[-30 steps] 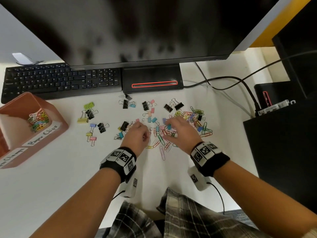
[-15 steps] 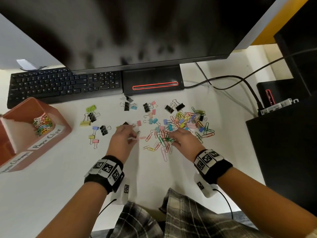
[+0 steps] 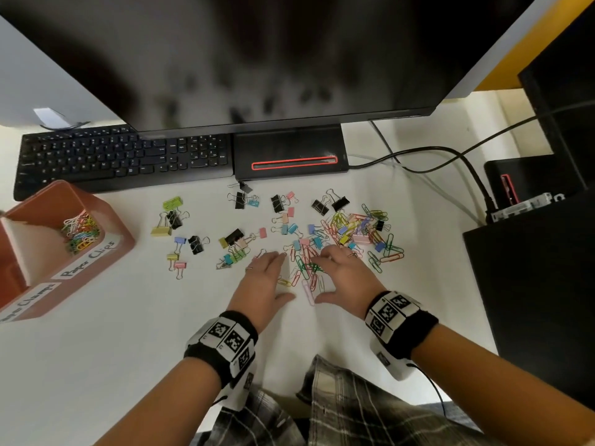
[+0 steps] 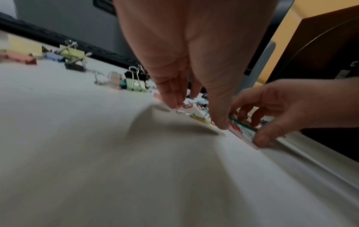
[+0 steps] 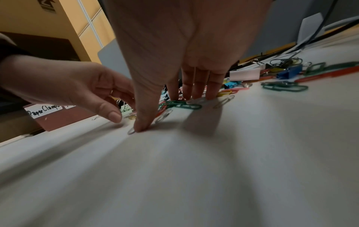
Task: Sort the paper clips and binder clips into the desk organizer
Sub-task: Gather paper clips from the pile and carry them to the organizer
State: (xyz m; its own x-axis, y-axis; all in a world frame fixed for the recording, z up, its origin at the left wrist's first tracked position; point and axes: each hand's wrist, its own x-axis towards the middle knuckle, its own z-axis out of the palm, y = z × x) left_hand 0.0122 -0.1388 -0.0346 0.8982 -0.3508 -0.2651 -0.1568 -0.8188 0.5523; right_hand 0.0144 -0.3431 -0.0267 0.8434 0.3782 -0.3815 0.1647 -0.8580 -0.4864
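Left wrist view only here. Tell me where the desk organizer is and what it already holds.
Observer: Head view: the desk organizer sits at far left, just in front of the keyboard. Its compartment labelled Paper Clips holds coloured paper clips.
Operator: Report the other compartment.
Observer: Its label reads Paper Clamps; no clips show in the part in view.
Operator: Say what lies right of the right hand.
Observer: Right wrist view: green paper clips and a blue binder clip.
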